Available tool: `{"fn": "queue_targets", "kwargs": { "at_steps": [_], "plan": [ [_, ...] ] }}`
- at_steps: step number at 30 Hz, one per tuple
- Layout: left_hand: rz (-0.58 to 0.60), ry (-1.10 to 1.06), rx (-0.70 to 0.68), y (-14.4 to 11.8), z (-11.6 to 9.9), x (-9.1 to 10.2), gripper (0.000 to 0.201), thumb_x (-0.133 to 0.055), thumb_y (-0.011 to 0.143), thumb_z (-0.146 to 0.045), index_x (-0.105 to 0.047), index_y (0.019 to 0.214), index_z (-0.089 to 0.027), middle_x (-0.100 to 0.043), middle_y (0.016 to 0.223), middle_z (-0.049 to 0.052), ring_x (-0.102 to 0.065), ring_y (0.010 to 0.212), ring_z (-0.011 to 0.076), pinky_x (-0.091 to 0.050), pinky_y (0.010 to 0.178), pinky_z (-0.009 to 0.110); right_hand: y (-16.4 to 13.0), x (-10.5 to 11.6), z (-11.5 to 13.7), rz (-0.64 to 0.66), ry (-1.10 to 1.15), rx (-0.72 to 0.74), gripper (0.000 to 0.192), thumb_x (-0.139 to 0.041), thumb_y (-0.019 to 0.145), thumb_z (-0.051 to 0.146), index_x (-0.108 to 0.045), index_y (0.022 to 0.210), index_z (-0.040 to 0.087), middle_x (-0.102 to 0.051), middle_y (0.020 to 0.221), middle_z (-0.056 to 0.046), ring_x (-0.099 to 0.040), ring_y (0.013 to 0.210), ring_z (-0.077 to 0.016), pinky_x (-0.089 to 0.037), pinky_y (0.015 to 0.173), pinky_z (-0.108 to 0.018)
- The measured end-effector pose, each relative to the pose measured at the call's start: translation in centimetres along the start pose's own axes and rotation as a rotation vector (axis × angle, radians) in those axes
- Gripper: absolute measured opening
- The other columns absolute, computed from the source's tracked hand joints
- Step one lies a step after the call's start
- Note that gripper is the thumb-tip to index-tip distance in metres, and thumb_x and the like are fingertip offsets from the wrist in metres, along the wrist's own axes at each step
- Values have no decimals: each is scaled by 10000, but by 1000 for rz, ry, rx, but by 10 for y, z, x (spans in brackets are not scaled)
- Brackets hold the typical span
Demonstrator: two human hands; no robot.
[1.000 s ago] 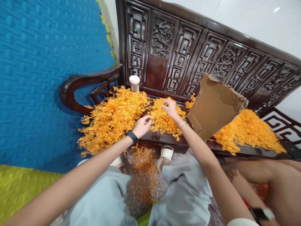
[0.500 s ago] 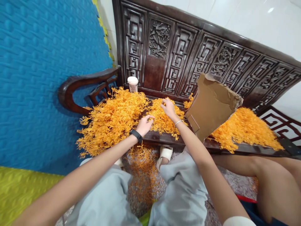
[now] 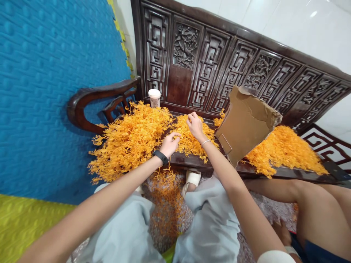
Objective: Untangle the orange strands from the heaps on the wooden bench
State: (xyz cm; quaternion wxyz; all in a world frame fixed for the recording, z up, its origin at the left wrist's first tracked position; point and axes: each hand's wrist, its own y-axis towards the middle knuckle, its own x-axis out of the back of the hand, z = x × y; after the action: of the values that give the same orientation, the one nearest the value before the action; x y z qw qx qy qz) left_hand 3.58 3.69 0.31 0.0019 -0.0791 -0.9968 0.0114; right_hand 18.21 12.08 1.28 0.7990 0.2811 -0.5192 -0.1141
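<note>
Orange plastic sprigs (image 3: 189, 140) lie in a loose pile at the middle of the dark wooden counter (image 3: 192, 160), and both hands are in them. The right hand (image 3: 195, 125) pinches a sprig at the pile's far edge, fingers narrow around it. The left hand (image 3: 169, 144) rests at the near edge, fingers curled on another sprig. A bigger heap (image 3: 131, 140) sits just to the left, a third heap (image 3: 285, 149) lies right, beyond a torn cardboard box (image 3: 248, 124). A white-lidded cup (image 3: 154, 98) stands by the backrest. Sprigs tangle, so a pull could drag neighbours off the front edge onto the floor litter (image 3: 166, 197).
</note>
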Motion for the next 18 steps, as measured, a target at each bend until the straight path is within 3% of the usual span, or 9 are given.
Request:
{"fn": "queue_targets", "kwargs": {
  "at_steps": [9, 18],
  "plan": [
    [-24, -133, 124, -3, -8, -2, 254, -431, 804, -135, -546, 1028, -104, -299, 280, -121, -184, 251, 42, -134, 341, 169, 4, -6, 3, -49, 62, -36, 141, -357, 822, 166, -460, 727, 185, -467, 850, -40, -430, 685, -135, -318, 637, -239],
    [-24, -247, 168, 1, -5, -2, 247, -421, 801, -107, -536, 1019, -94, -291, 292, -123, -172, 249, 38, -110, 321, 171, 6, -18, 7, 2, 37, -34, 154, -354, 813, 123, -470, 726, 176, -461, 853, -52, -445, 740, -146, -349, 696, -251]
  ]
}}
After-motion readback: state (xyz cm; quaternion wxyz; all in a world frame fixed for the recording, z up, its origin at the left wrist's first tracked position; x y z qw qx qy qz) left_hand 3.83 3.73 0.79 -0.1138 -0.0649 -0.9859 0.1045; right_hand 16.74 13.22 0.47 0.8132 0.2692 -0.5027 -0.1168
